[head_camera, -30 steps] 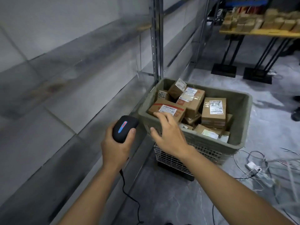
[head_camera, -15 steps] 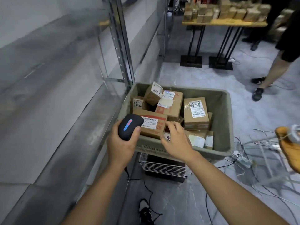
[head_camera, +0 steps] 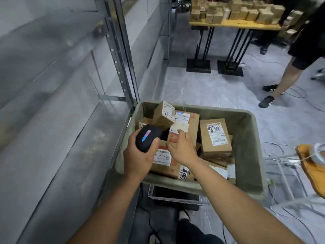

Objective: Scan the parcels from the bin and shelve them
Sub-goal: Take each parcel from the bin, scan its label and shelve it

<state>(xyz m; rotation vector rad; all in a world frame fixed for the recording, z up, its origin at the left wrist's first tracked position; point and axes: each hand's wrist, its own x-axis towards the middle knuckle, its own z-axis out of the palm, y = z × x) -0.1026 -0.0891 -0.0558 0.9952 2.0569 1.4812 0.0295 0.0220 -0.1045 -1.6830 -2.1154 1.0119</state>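
- Grey concrete floor with loose cables on the right; a metal rack point(head_camera: 123, 55) with bare grey shelves runs along the left, and a far table point(head_camera: 233, 25) carries rows of small boxes
- A second person's legs point(head_camera: 284, 74) stand at the far right, well apart from the work
- The bin point(head_camera: 249, 148), olive-grey with soft-looking walls, sits just beside the rack and holds a loose heap of cardboard parcels
- The left hand point(head_camera: 139, 159) is wrapped around a black scanner point(head_camera: 147, 138) with a lit red-and-blue strip, held over the near left corner of the bin
- The right hand point(head_camera: 181, 148) reaches into the heap with fingers curled down onto a flat parcel point(head_camera: 163, 161) with a white barcode label; whether it already grips the parcel or only touches it I cannot tell
- Judged by their look, the parcels are small, stiff cartons, probably light enough for one hand, with dry card that should not slip
- The best hold seems to be across two opposite edges, keeping fingers off the barcode label so the scanner can read it
- The heap is loose, so the tilted small box point(head_camera: 164, 115) at the far left may tumble when its neighbour is lifted
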